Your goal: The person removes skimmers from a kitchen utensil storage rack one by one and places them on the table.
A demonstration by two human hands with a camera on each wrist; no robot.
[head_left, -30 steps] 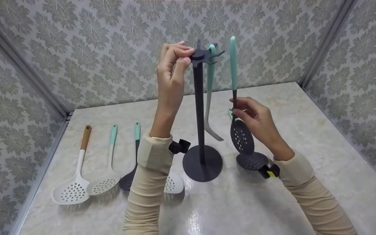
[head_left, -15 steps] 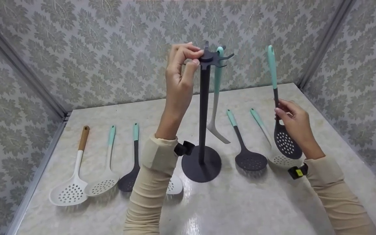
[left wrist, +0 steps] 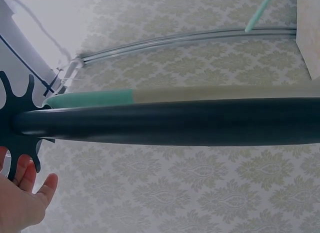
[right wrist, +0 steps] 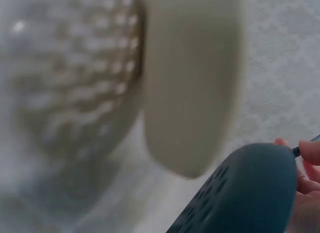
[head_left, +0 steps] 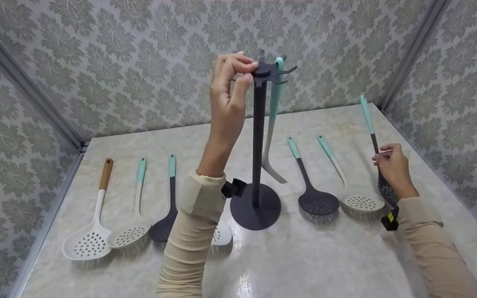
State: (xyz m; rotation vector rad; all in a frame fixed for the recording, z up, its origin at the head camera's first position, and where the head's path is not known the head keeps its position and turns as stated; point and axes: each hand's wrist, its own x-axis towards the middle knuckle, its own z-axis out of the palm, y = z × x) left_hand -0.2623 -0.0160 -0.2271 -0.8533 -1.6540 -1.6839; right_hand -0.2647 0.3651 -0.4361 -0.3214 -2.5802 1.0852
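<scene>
My left hand (head_left: 228, 99) pinches the round cap on top of a black utensil stand (head_left: 259, 145). A utensil with a mint handle and pale shaft (head_left: 275, 101) hangs from one hook. At the right of the table, my right hand (head_left: 396, 169) pinches the dark shaft of a black skimmer (head_left: 369, 114), which has a mint handle. This skimmer leans with its handle up, and the hand partly hides its perforated head. In the right wrist view, the back of the skimmer's head (right wrist: 255, 188) looms beside a pale skimmer (right wrist: 192, 83).
Right of the stand lie another black skimmer (head_left: 318, 203) and a pale one (head_left: 362, 202). On the left are a white skimmer with a brown handle (head_left: 91, 244), a pale skimmer (head_left: 130, 235) and a black one (head_left: 162, 229). My left sleeve partly covers another white perforated head (head_left: 222, 235).
My right hand has carried the black skimmer rightward and lowered it past the pale skimmer. The stand's top has shifted slightly right, with my left hand still on it.
</scene>
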